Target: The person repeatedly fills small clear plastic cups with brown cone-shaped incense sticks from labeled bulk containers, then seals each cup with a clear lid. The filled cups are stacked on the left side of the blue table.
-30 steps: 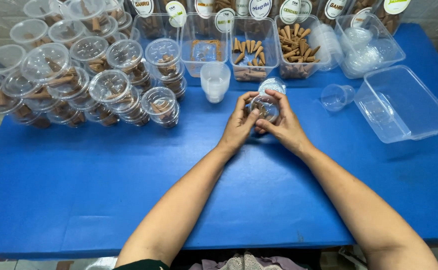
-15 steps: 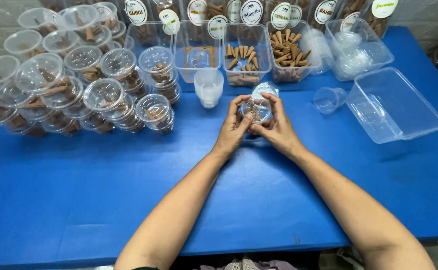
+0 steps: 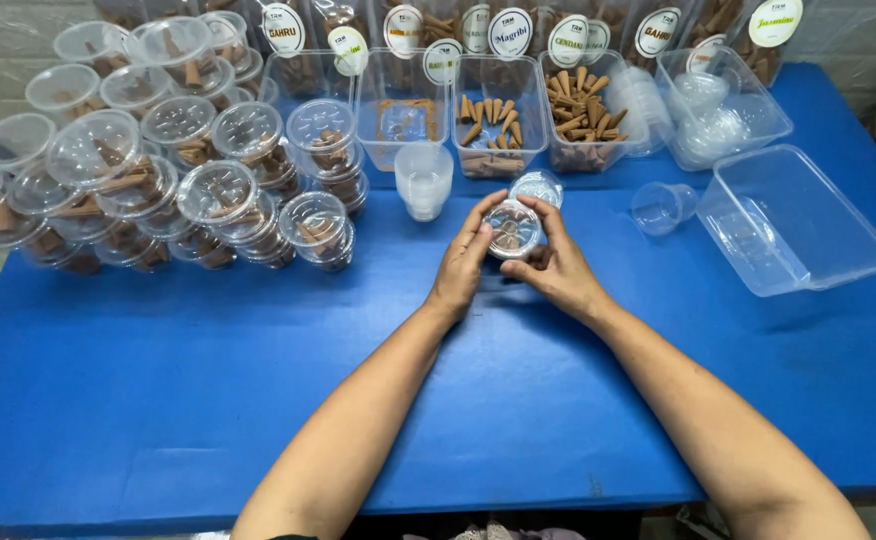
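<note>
Hands unmoved: left hand (image 3: 461, 268), right hand (image 3: 556, 270) clasp round clear plastic cup (image 3: 513, 229).

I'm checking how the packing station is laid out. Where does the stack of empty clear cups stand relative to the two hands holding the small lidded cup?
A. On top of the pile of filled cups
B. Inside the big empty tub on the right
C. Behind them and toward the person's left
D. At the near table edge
C: the stack of empty cups stands farther from the person than the left hand and right hand, which hold the small lidded cup, and it sits left of that cup.
</note>
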